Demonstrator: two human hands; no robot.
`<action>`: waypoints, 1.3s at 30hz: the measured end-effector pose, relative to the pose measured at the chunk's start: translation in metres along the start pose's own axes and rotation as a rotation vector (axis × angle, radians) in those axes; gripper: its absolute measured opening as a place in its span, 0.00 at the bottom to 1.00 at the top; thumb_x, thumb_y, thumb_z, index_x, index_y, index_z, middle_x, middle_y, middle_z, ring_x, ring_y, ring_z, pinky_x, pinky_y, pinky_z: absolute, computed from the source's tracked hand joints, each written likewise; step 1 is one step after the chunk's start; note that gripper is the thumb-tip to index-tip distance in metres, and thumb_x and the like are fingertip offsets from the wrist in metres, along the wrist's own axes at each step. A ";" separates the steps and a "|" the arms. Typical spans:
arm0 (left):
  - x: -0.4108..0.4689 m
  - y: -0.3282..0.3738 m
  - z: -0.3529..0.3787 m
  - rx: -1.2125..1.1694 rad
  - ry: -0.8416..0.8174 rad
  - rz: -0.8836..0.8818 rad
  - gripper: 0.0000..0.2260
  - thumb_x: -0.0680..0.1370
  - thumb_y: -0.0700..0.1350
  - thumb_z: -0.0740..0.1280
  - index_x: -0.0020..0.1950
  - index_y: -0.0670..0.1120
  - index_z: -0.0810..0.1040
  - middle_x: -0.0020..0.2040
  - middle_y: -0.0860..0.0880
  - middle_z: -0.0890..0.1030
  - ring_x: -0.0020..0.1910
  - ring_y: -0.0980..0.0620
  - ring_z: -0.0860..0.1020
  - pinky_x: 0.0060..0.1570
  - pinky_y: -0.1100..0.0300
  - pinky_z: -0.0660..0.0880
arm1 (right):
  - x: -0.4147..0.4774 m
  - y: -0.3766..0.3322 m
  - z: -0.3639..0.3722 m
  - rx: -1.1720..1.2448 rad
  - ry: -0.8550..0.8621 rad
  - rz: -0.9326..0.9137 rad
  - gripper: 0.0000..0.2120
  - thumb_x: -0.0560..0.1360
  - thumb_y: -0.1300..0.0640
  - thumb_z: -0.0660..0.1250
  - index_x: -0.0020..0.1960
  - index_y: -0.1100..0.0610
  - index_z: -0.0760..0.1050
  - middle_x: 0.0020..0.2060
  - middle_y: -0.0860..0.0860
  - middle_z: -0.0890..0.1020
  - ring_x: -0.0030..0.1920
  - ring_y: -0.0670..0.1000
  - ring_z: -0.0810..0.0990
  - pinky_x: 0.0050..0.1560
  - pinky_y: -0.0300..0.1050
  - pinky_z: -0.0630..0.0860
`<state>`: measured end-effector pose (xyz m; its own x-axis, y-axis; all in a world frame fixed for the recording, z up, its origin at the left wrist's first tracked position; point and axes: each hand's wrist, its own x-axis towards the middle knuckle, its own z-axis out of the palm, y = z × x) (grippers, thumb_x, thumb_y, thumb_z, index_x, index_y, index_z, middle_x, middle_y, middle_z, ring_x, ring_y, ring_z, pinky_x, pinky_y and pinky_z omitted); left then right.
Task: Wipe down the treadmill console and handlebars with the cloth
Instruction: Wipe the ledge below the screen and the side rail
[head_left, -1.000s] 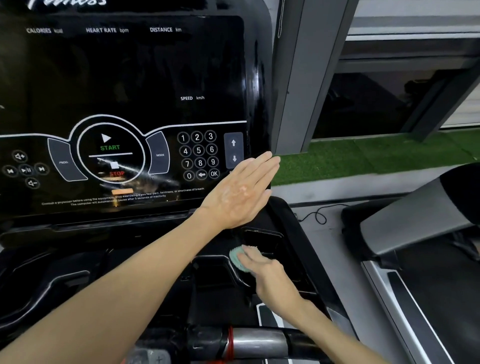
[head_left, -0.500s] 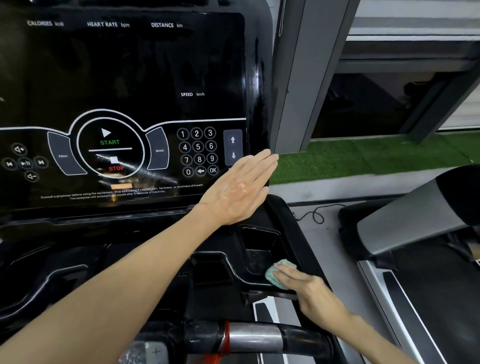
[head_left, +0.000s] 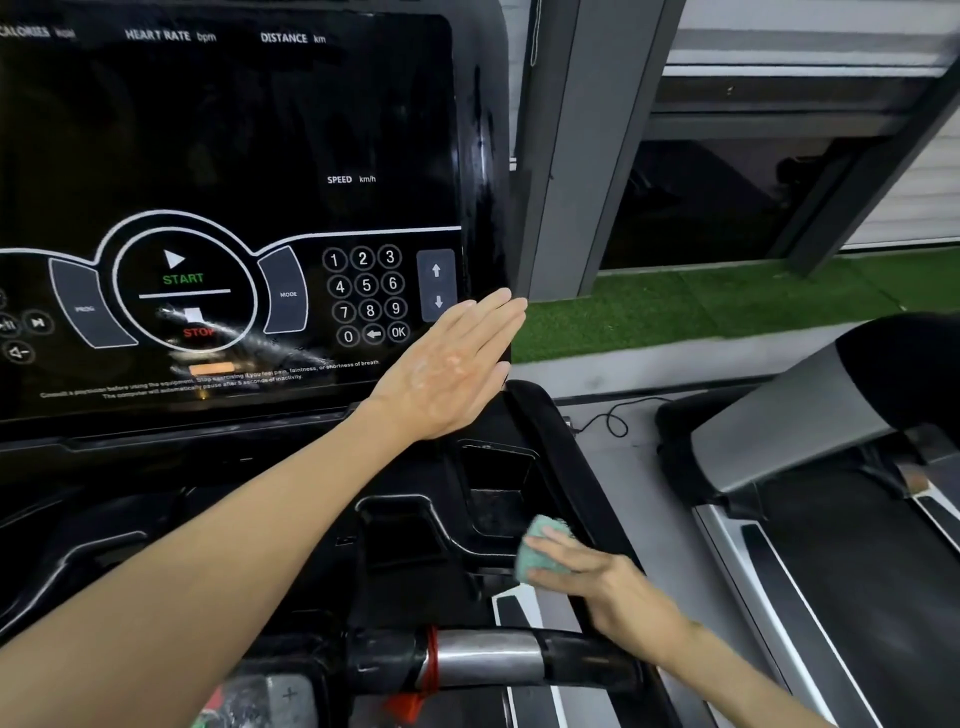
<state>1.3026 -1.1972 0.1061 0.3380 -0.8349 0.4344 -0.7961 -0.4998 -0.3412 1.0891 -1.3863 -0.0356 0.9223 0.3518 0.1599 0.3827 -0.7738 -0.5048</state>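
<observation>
The black treadmill console (head_left: 234, 130) fills the upper left, with its keypad and START/STOP ring. My left hand (head_left: 447, 371) lies flat, fingers straight, against the screen's lower right corner. Below it, my right hand (head_left: 597, 587) holds a small bunched green cloth (head_left: 543, 540) with its fingers wrapped round it. The cloth presses on the right side of the black console tray (head_left: 498, 499), beside the raised right rim (head_left: 566, 467). A silver and black front handlebar (head_left: 488, 657) crosses the bottom of the view under both arms.
A second treadmill (head_left: 810, 436) stands close on the right, with a grey floor strip and a black cable (head_left: 613, 421) between the machines. A grey pillar (head_left: 576, 156) rises just behind the console's right edge. Green turf lies beyond.
My right hand has slid the cloth from the tray's middle to its right side, then slightly toward me. My left hand has stayed flat on the screen corner.
</observation>
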 end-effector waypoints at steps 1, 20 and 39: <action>0.000 0.000 0.000 -0.001 0.001 0.001 0.24 0.84 0.48 0.51 0.76 0.35 0.62 0.77 0.40 0.64 0.77 0.43 0.60 0.76 0.48 0.58 | -0.013 0.009 -0.005 -0.035 -0.001 0.021 0.36 0.63 0.76 0.51 0.63 0.52 0.78 0.71 0.45 0.69 0.74 0.42 0.59 0.68 0.41 0.68; 0.013 0.013 -0.028 -0.376 0.047 -0.017 0.22 0.82 0.50 0.56 0.71 0.41 0.74 0.70 0.45 0.74 0.72 0.47 0.69 0.72 0.49 0.64 | 0.051 -0.021 -0.131 0.513 0.346 0.496 0.22 0.73 0.76 0.60 0.56 0.53 0.79 0.50 0.47 0.82 0.50 0.41 0.80 0.51 0.29 0.72; 0.009 -0.043 -0.141 -1.041 -0.046 -0.502 0.05 0.74 0.52 0.73 0.43 0.54 0.78 0.42 0.55 0.82 0.40 0.55 0.78 0.48 0.55 0.76 | 0.156 -0.141 -0.213 0.902 0.497 0.384 0.06 0.77 0.61 0.67 0.50 0.63 0.79 0.45 0.58 0.84 0.48 0.55 0.82 0.54 0.53 0.77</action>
<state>1.2694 -1.1509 0.2421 0.7346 -0.6141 0.2885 -0.5877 -0.3634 0.7229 1.1904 -1.3348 0.2411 0.9679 -0.2379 0.0808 0.0720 -0.0454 -0.9964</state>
